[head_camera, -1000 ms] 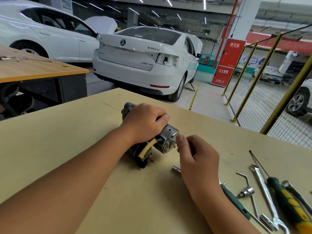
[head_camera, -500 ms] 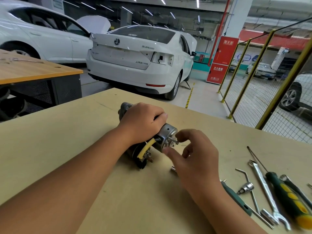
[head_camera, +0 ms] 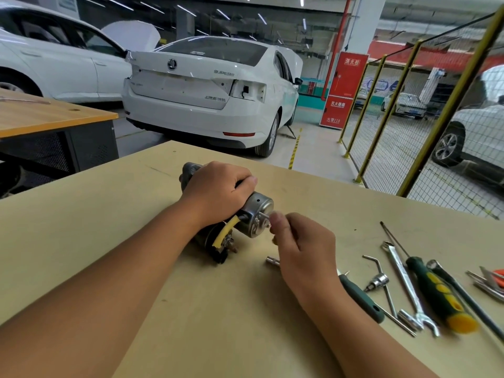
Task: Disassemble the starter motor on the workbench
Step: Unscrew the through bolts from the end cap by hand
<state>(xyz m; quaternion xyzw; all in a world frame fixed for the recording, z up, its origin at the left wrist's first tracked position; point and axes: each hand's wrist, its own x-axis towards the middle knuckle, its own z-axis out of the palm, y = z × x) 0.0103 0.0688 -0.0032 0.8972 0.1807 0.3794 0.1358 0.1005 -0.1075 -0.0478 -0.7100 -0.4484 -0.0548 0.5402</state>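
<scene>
Right hand (head_camera: 302, 246) now pinching bolt (head_camera: 264, 215)

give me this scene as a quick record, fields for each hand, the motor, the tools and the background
left hand: left hand grips the starter motor body from above, holding it on the workbench
right hand: right hand pinches a thin bolt sticking out of the motor's silver end cap
motor: lies on its side, yellow cable at its near side
tools: socket, green-handled screwdriver, wrench, all right of the motor
background: white car, yellow mesh fence
</scene>
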